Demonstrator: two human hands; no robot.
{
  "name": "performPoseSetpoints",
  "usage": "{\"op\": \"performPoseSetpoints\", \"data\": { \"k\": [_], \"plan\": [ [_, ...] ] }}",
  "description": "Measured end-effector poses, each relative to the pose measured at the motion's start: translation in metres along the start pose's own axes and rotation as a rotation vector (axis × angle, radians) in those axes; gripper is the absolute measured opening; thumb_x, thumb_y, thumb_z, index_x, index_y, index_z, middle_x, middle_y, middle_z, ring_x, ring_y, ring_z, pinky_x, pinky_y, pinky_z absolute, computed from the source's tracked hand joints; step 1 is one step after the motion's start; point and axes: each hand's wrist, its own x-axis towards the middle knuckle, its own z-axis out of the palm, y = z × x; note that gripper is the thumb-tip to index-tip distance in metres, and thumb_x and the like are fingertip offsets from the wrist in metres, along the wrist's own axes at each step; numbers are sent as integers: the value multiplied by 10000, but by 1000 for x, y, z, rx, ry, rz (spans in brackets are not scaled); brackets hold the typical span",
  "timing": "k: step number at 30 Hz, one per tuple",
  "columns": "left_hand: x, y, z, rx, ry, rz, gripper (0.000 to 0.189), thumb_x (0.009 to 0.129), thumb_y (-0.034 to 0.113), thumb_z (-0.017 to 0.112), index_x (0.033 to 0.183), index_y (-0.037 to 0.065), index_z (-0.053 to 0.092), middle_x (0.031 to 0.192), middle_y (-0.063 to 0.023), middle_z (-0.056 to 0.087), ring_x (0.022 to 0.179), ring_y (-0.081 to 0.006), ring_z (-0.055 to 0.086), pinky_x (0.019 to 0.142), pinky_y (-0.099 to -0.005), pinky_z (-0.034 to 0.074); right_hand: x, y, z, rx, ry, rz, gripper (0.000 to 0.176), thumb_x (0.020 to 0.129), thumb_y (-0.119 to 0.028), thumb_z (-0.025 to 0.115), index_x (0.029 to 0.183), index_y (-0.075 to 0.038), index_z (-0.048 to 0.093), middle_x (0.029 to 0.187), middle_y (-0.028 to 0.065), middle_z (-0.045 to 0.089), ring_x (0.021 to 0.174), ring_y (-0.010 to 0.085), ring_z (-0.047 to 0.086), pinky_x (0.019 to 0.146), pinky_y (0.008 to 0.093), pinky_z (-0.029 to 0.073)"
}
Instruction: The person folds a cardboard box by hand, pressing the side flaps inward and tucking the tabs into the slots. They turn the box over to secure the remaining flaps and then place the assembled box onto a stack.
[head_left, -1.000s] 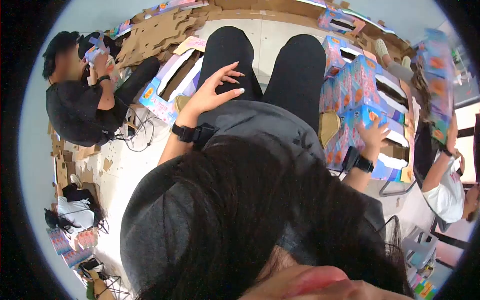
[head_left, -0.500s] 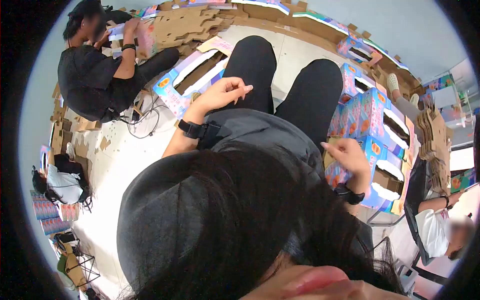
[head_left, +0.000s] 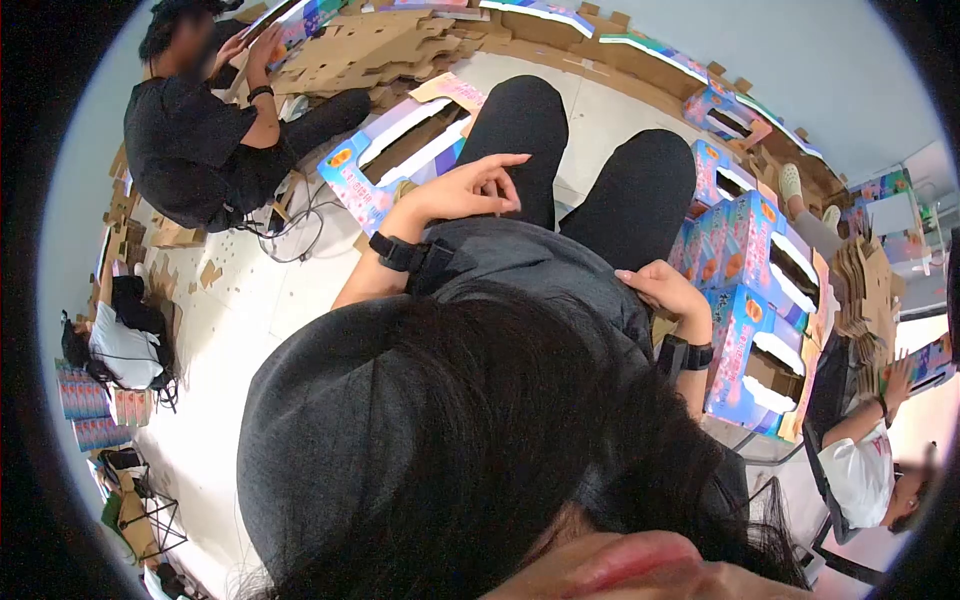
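Note:
My left hand (head_left: 468, 190) is over my left thigh at the edge of my grey shirt (head_left: 540, 262). Its index finger is stretched out, the others loosely bent, and nothing shows in it. A printed blue and pink carton (head_left: 348, 190) with a cut-out opening stands just beyond that wrist. My right hand (head_left: 668, 289) is by the right side of my shirt, fingers drawn together at the cloth; whether they grip it is hidden. Beside it are stacked printed cartons (head_left: 735, 330) with white-edged openings.
At upper left a seated person (head_left: 195, 140) handles a printed carton by a pile of flat brown cardboard (head_left: 375, 55). Another person (head_left: 862, 465) at right has a hand on a printed piece. Cables (head_left: 300, 240) and scraps lie on the floor (head_left: 220, 350). More cartons line the wall.
My right hand has moved left from the stacked cartons to my shirt. My left index finger has straightened. The person at right has raised a hand onto a printed piece.

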Motion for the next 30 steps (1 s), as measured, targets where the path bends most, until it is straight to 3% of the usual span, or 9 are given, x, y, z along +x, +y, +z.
{"op": "performPoseSetpoints", "data": {
  "k": [5,8,12,18,21,24,26,28,30],
  "plan": [
    [4,13,-8,34,-120,-290,631,907,176,700,1472,135,422,844,0,647,715,-44,536,703,-216,463,-6,12,-5,220,-17,55,588,925,-422,664,465,-165,402,436,-82,336,362,50,253,377,257,152],
    [2,4,6,-148,25,6,600,910,144,698,1458,152,456,711,74,584,618,-1,465,601,-182,388,-5,21,-8,264,-34,66,597,937,-405,651,463,-168,376,430,-71,327,360,57,242,378,258,150],
    [-2,14,-5,126,-111,-172,685,908,101,684,1510,154,364,920,20,663,681,-16,497,659,-182,426,-5,37,-12,303,-38,46,605,945,-400,641,462,-167,362,430,-57,325,359,65,236,377,264,151],
    [-2,10,1,-107,30,-2,746,898,130,706,1528,114,306,653,53,532,668,-50,560,705,-223,478,-4,49,-12,342,-31,22,642,1002,-377,541,429,-157,351,400,-47,319,343,75,210,376,266,164],
    [2,8,-18,67,-124,-210,729,921,86,657,1540,112,273,847,-27,631,735,-103,599,735,-239,499,-3,52,-14,361,-44,25,644,1000,-380,544,429,-155,349,398,-47,316,343,75,209,375,260,164],
    [-8,6,-20,-209,73,-6,739,928,80,644,1548,123,244,954,-65,662,822,-133,632,789,-267,509,-4,51,-13,364,-26,18,645,1007,-367,537,428,-153,346,395,-46,317,341,70,212,370,251,162],
    [-15,6,-35,83,233,106,761,940,25,586,1562,147,165,1384,-196,514,1136,-217,589,935,-336,495,-5,51,-14,373,-36,1,621,973,-386,592,447,-158,354,413,-47,326,355,71,232,384,261,153],
    [-23,-26,-72,208,367,128,775,919,74,632,1555,132,193,1391,-196,501,1172,-246,574,944,-353,495,-6,50,-15,383,-46,-16,614,961,-392,614,454,-161,354,419,-47,328,358,72,239,388,266,147],
    [-40,-19,-87,276,492,-100,805,903,138,666,1553,123,192,1359,-198,533,1169,-261,582,942,-354,498,-6,49,-14,397,-54,-38,619,969,-383,603,450,-161,348,412,-46,324,351,73,234,381,265,146]
  ]
}}
